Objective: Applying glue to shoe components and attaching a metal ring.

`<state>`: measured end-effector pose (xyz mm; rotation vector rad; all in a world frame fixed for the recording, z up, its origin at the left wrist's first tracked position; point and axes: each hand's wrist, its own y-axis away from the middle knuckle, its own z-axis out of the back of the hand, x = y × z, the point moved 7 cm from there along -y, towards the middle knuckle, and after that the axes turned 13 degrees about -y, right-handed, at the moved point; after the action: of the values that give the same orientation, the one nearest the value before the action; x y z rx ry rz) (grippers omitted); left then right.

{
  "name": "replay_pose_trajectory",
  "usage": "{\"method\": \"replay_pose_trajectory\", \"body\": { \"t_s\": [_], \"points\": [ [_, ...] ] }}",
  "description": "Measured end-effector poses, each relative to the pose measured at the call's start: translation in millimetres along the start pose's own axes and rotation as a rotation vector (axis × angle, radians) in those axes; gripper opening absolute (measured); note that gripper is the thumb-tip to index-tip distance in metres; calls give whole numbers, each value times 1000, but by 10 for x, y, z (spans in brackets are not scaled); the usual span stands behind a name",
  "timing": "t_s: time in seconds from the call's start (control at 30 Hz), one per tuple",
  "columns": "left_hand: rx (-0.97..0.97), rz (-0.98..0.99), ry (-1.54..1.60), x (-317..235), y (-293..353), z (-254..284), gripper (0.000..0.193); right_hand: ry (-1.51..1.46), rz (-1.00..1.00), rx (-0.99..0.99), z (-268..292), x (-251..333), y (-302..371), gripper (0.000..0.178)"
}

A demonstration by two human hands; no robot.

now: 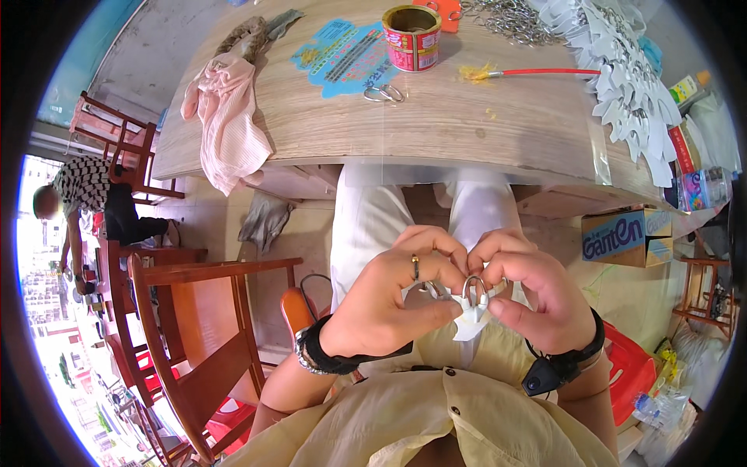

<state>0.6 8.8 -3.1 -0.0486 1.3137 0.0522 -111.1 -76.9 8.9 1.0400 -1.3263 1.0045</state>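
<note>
Above my lap, my left hand [389, 303] and my right hand [541, 300] meet, fingers pinched around a small white piece [470, 325] with a curved metal ring [472, 282] at its top. Another bit of metal shows by my left fingers, partly hidden. On the table ahead stands a red and pink tin [411, 54]. Near it lie loose metal rings [384, 94] and a red-handled brush [545, 71] with yellowish bristles. A heap of metal rings [520, 22] is at the back, beside a long pile of white pieces [618, 78].
A pink cloth [227, 128] hangs over the table's left front edge, near a blue printed card [342, 58]. A wooden chair [202, 342] is at my left, a red stool [626, 366] at my right. A cardboard box [626, 237] sits right. Another person [85, 187] bends over at far left.
</note>
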Motion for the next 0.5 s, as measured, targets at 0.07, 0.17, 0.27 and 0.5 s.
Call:
{"method": "replay_pose_trajectory", "body": {
  "t_s": [0.07,0.17,0.27,0.5],
  "points": [
    [-16,-7,12,-1,14,7,17,-32,4,-9,-12,-10,1,11],
    [-52,-10,44,-7,32,-8,17,-109,9,-19,-32,-53,0,10],
    [-68,24,65,33,88,-12,17,-136,25,10,-49,-74,-19,10],
    [27,28,72,21,61,-60,19,-149,73,30,-31,-24,36,9]
  ]
}}
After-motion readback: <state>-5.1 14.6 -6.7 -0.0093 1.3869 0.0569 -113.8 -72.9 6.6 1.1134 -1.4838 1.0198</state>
